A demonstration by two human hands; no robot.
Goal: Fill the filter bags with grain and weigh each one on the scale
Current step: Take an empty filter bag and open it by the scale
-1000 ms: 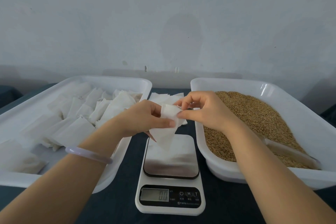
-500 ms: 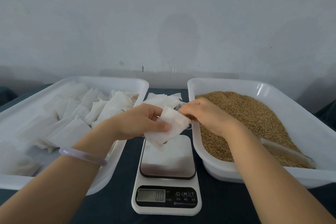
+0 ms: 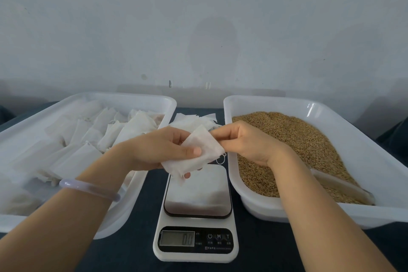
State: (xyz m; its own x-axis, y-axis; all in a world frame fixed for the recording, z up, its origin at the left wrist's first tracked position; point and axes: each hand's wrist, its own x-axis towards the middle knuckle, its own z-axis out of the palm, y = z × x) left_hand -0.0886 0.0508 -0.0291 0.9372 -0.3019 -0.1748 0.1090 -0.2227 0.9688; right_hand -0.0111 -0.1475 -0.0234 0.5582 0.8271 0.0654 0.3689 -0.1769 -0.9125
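Filter bag (image 3: 196, 154): white, thin, flat, looks empty. It's tilted in the air over the far end of the scale (image 3: 196, 212), not touching it. My left hand (image 3: 154, 150) pinches its middle, thumb on top. My right hand (image 3: 247, 141) pinches its upper right edge. A string loop (image 3: 221, 158) hangs off its right corner.

Scale: white body, steel plate bare, display reads zero. It sits mid near edge of the tabletop (image 3: 260, 249), between the two trays.

Grain (image 3: 298, 139): brown, heaped in the right tray (image 3: 375, 134).

More bags (image 3: 88, 139): white, piled in the left tray (image 3: 132, 98), can't tell if filled. A loose stack (image 3: 194, 120) lies toward the far edge, between the trays.
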